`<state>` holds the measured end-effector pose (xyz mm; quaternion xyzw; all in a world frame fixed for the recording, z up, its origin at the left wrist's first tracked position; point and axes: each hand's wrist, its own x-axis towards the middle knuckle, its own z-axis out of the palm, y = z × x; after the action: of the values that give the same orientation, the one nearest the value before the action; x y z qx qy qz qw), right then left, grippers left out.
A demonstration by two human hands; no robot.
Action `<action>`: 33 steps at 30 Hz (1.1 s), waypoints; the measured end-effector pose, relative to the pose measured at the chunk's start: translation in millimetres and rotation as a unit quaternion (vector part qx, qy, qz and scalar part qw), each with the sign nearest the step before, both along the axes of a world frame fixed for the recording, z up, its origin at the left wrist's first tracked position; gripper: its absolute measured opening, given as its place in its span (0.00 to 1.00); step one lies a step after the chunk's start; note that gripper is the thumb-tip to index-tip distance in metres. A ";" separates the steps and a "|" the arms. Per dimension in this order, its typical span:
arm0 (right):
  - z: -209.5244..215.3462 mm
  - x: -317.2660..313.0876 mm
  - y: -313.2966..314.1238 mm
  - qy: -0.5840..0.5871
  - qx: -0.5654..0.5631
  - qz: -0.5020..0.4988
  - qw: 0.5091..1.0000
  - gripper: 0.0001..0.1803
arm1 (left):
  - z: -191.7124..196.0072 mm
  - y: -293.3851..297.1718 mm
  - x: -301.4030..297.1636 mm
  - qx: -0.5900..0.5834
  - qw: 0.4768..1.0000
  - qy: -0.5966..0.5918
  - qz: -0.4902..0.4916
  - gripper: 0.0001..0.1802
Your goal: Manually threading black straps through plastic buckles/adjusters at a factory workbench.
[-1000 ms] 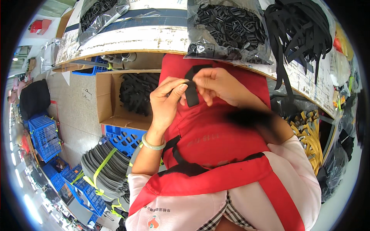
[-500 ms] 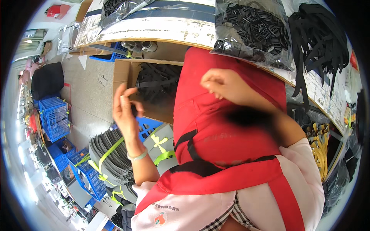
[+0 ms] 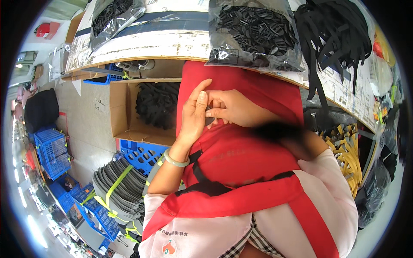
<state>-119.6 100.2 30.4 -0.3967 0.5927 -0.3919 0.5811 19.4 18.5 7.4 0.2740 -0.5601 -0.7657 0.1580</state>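
My left hand [image 3: 194, 115] and my right hand [image 3: 235, 108] meet over the red apron [image 3: 241, 155] on my lap. Between them sits a small dark piece [image 3: 210, 121], mostly covered by fingers; its kind does not show. The left index finger points up while the lower fingers curl round the piece. The right thumb and bent fingers press against it from the other side. A pale bangle [image 3: 177, 158] circles my left wrist. A dark blurred patch hides part of my right forearm.
Ahead is a worktable [image 3: 172, 49] bearing a clear bag of black plastic buckles [image 3: 254, 32]. Black straps [image 3: 331, 38] hang over its right edge. To the left stand a carton [image 3: 120, 107] with black straps inside, stacked grey pieces [image 3: 118, 185] and blue crates [image 3: 52, 152]. Yellow straps [image 3: 347, 159] lie at right.
My left hand has moved right, from beside the carton to over the apron. My right hand has come down slightly to meet it. The view has shifted, so the surroundings sit further left.
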 end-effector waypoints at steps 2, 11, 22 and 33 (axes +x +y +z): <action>-7.6 -5.5 3.2 -0.026 -0.012 0.019 0.999 0.07 | -0.4 2.5 -5.0 0.065 0.998 0.006 -0.001 0.31; -28.6 -19.9 15.2 -0.069 -0.079 -0.122 0.987 0.08 | -17.5 0.8 4.4 0.054 0.996 -0.069 -0.009 0.12; -12.1 -76.9 153.4 0.562 -0.195 -0.109 0.796 0.09 | -19.1 2.4 -22.8 0.210 0.971 -0.030 -0.114 0.14; -13.1 -164.9 193.9 0.658 -0.143 -0.186 0.716 0.22 | -18.0 16.3 -37.8 0.171 0.974 -0.037 -0.143 0.14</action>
<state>-284.4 294.1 17.3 -0.5148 0.8242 -0.2122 -0.1033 -18.5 34.8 -10.6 0.2422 -0.4600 -0.8539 -0.0234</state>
